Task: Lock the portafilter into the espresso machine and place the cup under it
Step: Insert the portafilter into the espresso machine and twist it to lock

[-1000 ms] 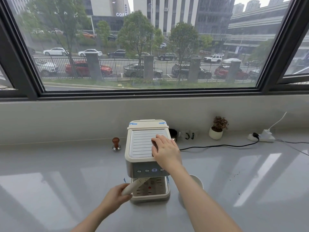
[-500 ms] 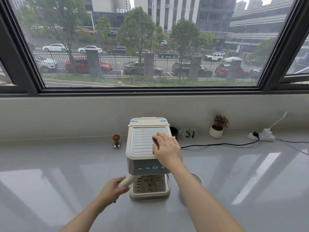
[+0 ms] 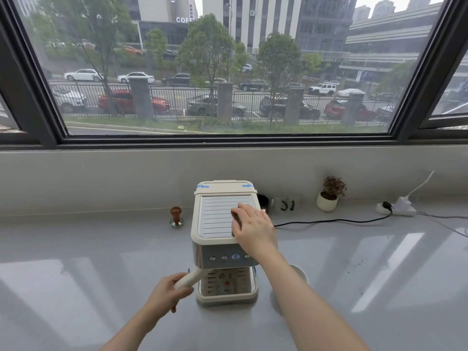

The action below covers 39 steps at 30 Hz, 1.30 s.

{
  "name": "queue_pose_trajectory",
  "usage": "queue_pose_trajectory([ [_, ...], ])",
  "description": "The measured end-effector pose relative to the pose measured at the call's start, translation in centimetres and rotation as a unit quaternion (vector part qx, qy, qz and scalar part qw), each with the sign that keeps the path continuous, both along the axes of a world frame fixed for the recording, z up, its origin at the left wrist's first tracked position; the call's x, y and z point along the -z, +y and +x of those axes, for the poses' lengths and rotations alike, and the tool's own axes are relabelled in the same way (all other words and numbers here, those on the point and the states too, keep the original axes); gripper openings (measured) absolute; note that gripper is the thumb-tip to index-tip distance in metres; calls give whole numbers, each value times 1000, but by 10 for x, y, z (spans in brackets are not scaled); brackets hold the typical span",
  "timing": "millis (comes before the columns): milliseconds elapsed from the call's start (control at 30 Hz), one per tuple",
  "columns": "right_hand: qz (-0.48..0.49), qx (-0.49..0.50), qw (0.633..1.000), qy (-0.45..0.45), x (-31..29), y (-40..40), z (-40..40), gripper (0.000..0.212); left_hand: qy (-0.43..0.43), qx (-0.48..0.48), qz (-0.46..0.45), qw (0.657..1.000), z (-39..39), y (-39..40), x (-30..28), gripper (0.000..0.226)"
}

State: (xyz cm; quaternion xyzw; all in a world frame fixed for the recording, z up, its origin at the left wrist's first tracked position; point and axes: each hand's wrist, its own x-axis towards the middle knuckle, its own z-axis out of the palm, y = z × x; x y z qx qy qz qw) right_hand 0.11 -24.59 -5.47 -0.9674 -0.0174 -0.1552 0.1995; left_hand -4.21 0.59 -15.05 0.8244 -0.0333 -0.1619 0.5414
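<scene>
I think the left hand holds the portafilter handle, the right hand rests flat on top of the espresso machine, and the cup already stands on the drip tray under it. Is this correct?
Not entirely. The head view shows the cup on the counter to the right of the espresso machine, partly hidden by the right forearm; the drip tray holds no cup. The left hand does hold the portafilter handle, and the right hand does rest flat on top.

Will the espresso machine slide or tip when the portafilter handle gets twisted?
Probably it would slide: the countertop looks glossy. The right hand pressed flat on the espresso machine likely steadies it. Its tall, narrow body could tip as the left hand pulls the portafilter handle.
</scene>
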Motion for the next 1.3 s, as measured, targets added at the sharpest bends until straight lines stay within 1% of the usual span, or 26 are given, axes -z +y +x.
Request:
queue_pose_trajectory([
  [100, -2, 2, 1000, 3, 0, -1, 0, 42, -10, -14, 2, 1000, -1, -2, 1, 25],
  [167, -4, 3, 1000, 5, 1, -1, -1, 42, 0, -6, 2, 1000, 1, 0, -1, 24],
  [267, -4, 1, 1000, 3, -1, 0, -1, 42, 24, 10, -5, 1000, 10, 8, -6, 28],
  [400, -3, 0, 1000, 3, -2, 0, -1, 41, 39, 37, 6, 999, 24, 16, -7, 26],
  [600, -1, -1, 1000, -8, 0, 0, -1, 40, 56, 18, -22, 998, 12, 9, 6, 38],
  [767, -7, 3, 1000, -15, 2, -1, 0, 41, 47, 10, -36, 998, 7, 4, 11, 29],
  [967, -8, 1, 1000, -9, 1, 0, 0, 42, 50, 36, -6, 998, 25, 16, -4, 29],
  [1100, -6, 1, 1000, -10, 1, 0, 0, 41, 69, 49, -10, 996, 32, 18, -7, 31],
  [1200, -3, 2, 1000, -19, 1, 0, 0, 40, 84, 37, -21, 996, 25, 14, 2, 33],
  [1300, -4, 3, 1000, -25, 1, -1, 1, 39, 81, -9, -47, 996, 8, 1, 14, 35],
])
